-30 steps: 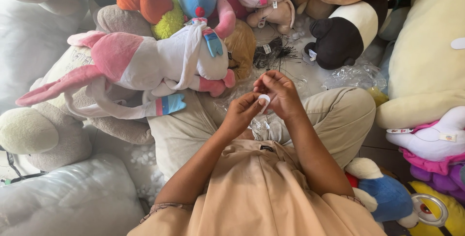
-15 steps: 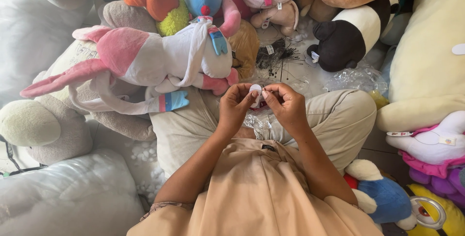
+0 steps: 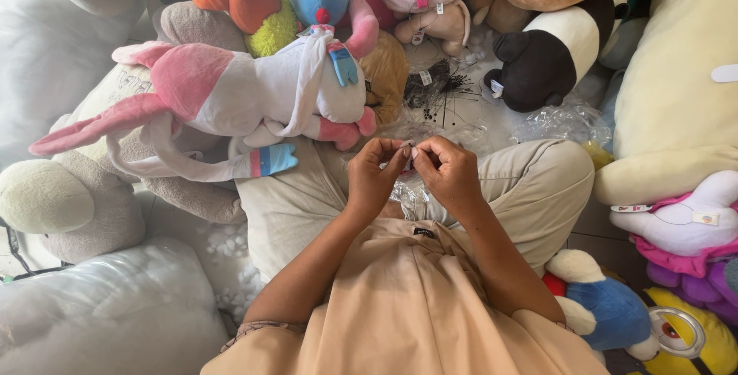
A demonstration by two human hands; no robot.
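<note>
On the floor around the seated person lay a crowd of plush toys, too many and too overlapped to count. The largest near the hands was one pink-and-white long-eared plush (image 3: 231, 98), resting across the left knee. Beyond the knees sat one heap of thin black pins or fasteners (image 3: 438, 86) beside crumpled clear plastic (image 3: 561, 123). Over the lap, the two hands met: the left hand (image 3: 373, 179) and right hand (image 3: 446, 171) had fingertips pinched together on one tiny pale item (image 3: 408, 146), too small to identify, fingers curled nearly closed.
</note>
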